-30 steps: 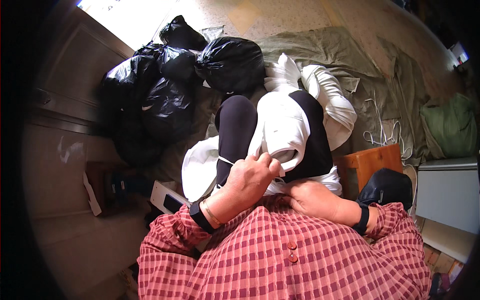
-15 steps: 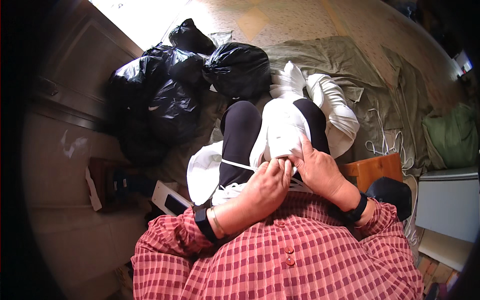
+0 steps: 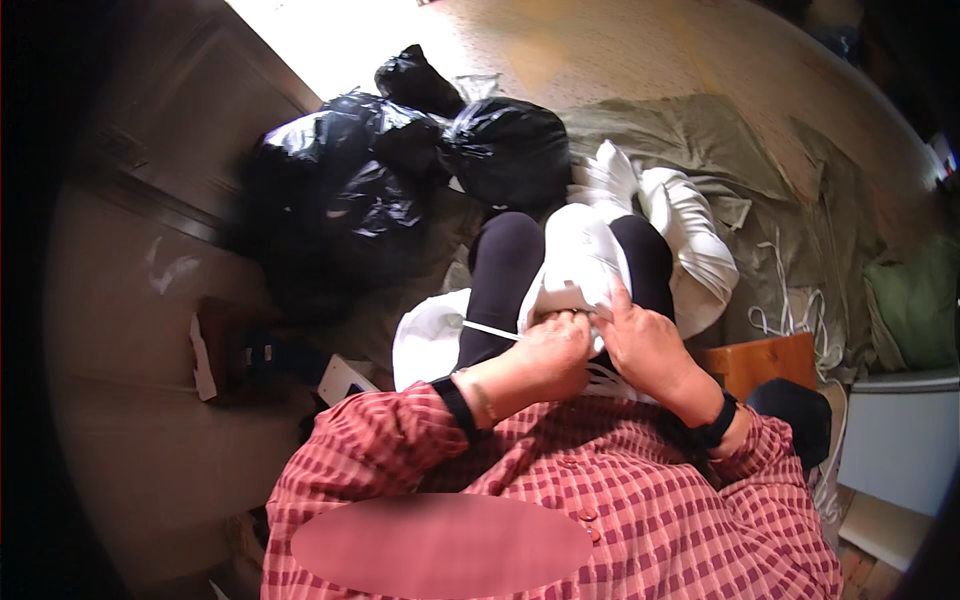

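A white padded fabric piece [image 3: 582,240] with a rounded far end lies over my lap, between my dark-clad knees. My left hand [image 3: 553,350] is closed at its near edge, fingers curled and fingertips partly hidden. From the right, my right hand [image 3: 642,345] grips the same edge, its index finger lying along the top and the thumb near the left fingers. A thin white cord [image 3: 490,330] runs from the left toward my left hand. Another rounded white piece [image 3: 428,340] rests beside my left knee. More white cord [image 3: 612,383] lies bunched below my hands.
Stacked white fabric pieces [image 3: 697,245] lie beyond my right knee on a greenish cloth [image 3: 690,130]. Black plastic bags [image 3: 510,150] crowd the far left. A wooden block [image 3: 765,365], loose white cord [image 3: 820,325] and a green bundle [image 3: 915,310] sit at the right.
The view has shifted, so the scene sits farther right and slightly lower. My left hand has moved in closer under the white piece's near edge. Both hands keep hold.
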A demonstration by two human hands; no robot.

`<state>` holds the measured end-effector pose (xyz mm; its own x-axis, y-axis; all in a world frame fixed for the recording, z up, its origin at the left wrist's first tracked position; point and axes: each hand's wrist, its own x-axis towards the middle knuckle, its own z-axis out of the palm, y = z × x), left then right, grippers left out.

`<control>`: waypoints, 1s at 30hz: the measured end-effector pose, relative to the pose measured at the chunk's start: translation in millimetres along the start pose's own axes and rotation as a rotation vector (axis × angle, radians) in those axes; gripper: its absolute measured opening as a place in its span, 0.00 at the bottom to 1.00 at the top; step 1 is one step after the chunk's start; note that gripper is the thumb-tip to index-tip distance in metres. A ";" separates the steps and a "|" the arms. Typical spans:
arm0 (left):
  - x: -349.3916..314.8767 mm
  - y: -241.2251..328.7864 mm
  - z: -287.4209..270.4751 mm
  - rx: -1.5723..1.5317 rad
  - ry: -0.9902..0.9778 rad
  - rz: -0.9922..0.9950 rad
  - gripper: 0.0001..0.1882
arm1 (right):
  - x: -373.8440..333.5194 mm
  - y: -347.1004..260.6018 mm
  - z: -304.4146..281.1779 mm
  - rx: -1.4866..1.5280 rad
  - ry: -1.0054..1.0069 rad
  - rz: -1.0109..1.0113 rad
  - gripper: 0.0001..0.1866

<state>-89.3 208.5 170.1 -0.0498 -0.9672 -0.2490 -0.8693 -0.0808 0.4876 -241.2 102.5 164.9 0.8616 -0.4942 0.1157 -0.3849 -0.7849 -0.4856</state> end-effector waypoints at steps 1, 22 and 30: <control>7.3 -3.7 4.4 0.013 0.008 -0.009 0.26 | -2.3 0.7 2.2 -0.017 0.000 0.007 0.35; 7.2 -20.0 40.3 0.463 0.391 0.226 0.10 | -13.6 -3.1 39.0 0.202 -0.181 0.251 0.42; 3.3 -13.2 22.4 0.560 0.328 0.159 0.13 | -2.4 1.4 45.4 0.315 -0.133 0.153 0.39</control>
<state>-89.0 211.8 144.1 -0.1230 -0.9873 0.1004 -0.9922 0.1202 -0.0329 -228.8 119.5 124.6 0.8454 -0.5278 -0.0819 -0.4096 -0.5422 -0.7337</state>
